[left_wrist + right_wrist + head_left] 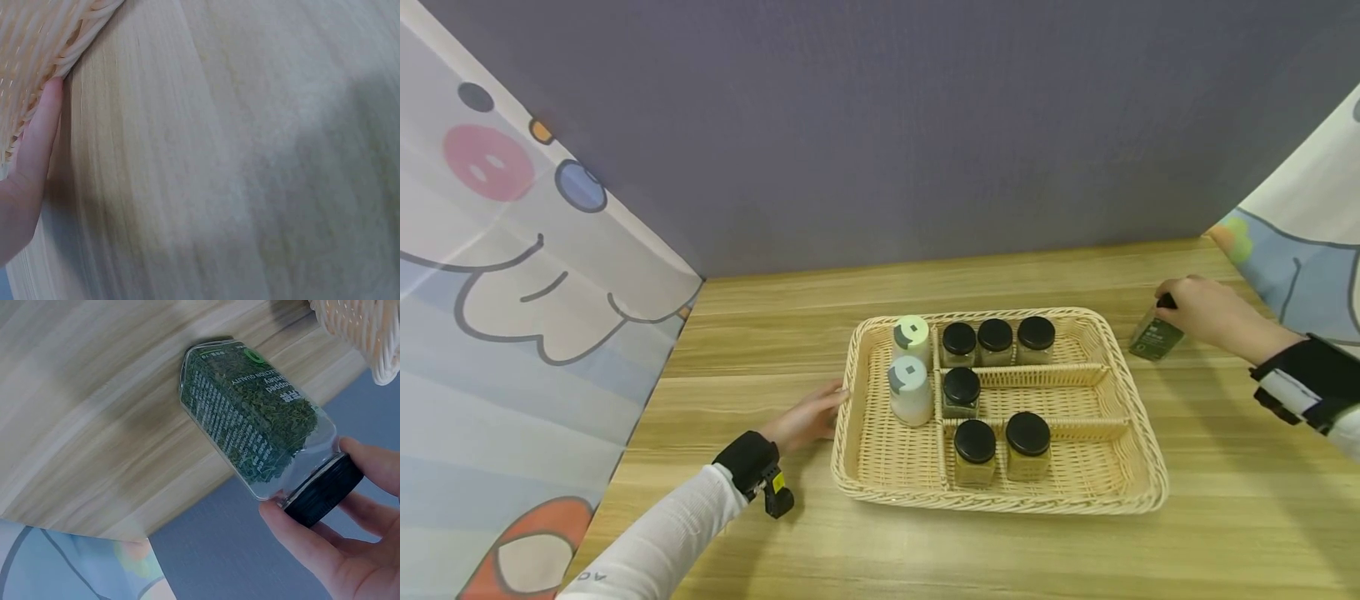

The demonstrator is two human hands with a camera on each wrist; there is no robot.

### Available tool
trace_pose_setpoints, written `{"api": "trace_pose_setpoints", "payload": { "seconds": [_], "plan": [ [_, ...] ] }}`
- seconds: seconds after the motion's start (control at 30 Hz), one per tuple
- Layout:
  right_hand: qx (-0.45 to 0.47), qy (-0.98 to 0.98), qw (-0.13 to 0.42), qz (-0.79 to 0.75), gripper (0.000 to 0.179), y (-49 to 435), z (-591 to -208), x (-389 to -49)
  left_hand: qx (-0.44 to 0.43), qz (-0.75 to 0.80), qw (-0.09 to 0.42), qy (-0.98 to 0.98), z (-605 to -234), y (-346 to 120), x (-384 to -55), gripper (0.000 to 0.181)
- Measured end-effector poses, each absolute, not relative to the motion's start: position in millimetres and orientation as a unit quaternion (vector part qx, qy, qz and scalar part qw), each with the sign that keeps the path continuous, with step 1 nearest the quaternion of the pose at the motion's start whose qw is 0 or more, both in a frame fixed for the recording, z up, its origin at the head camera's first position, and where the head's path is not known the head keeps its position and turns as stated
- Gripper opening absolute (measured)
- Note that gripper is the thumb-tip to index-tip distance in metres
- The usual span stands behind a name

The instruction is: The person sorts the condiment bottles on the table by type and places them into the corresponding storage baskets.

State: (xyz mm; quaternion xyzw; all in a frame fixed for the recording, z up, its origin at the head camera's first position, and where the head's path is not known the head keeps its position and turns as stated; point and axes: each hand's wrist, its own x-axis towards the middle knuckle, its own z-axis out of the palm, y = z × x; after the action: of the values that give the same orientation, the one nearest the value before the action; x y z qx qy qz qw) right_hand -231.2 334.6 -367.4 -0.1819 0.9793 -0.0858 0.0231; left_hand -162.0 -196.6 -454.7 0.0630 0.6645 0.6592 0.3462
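My right hand (1213,312) grips a clear spice jar (256,419) of chopped parsley by its black lid (324,487), thumb and fingers around it. Dried green flakes fill most of the jar, and its base is right at the table beyond the basket's right side. At the opposite end, my left hand (808,418) touches the outer left side of the wicker basket (1000,500). One straight finger (42,128) lies along the weave beneath the rim in the left wrist view; the other fingers are mostly hidden.
Two white-bodied containers (911,390) stand in the basket's left compartment. Several black-lidded jars (1028,446) stand in the three right compartments, split by wicker dividers (1045,375). A grey wall (925,133) rises behind the wooden table (760,333); printed curtains (550,275) hang at both sides.
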Motion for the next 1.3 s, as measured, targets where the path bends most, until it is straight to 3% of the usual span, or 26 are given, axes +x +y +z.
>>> {"api": "trace_pose_setpoints", "payload": {
  "seconds": [1.3],
  "plan": [
    [-0.223,0.972,-0.040,-0.066,0.025,334,-319,-235,0.067,0.657,0.346,0.666,-457,-198,-162,0.045]
  ]
}}
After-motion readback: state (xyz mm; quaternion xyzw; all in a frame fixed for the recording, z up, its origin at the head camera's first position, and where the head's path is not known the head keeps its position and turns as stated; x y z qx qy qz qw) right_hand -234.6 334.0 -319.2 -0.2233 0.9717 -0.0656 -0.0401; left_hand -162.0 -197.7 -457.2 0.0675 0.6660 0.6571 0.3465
